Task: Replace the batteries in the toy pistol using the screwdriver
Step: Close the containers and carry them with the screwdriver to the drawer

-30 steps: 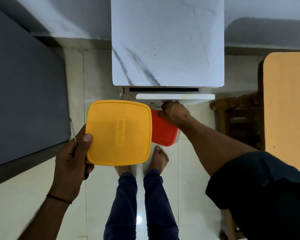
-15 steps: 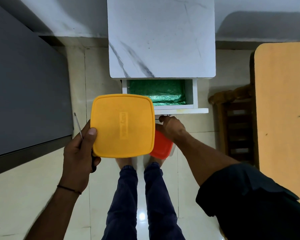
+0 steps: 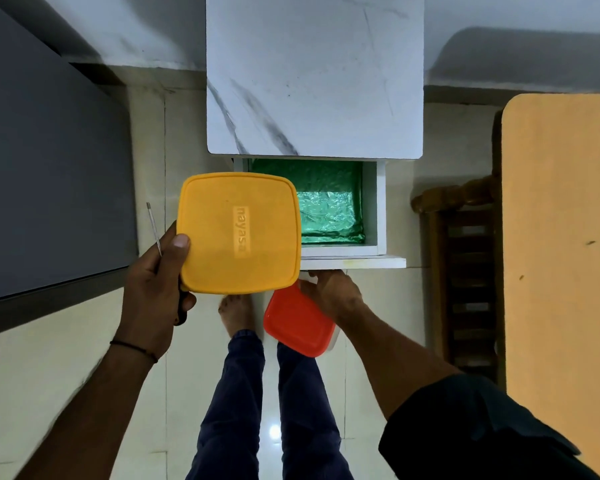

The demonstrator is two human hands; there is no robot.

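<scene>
Screwdriver (image 3: 154, 230) is clamped in left hand (image 3: 153, 289) with yellow box (image 3: 238, 233), shaft pointing away, left of open drawer (image 3: 374, 209); right hand (image 3: 333, 292) is closed on red box (image 3: 297, 323).

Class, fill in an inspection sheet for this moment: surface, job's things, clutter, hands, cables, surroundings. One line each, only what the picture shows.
Surface: white marble-pattern cabinet top, bare.
Job's things: screwdriver in the left hand; toy pistol and batteries, nothing seen.
Clutter: yellow-lidded container held up; red-lidded container held low; green plastic lining in the open drawer.
Hands: left hand grips the yellow container and screwdriver together; right hand is at the drawer front with the red container.
Cables: nothing seen.
Surroundings: tiled floor, dark panel on the left, wooden chair and orange tabletop on the right.
</scene>
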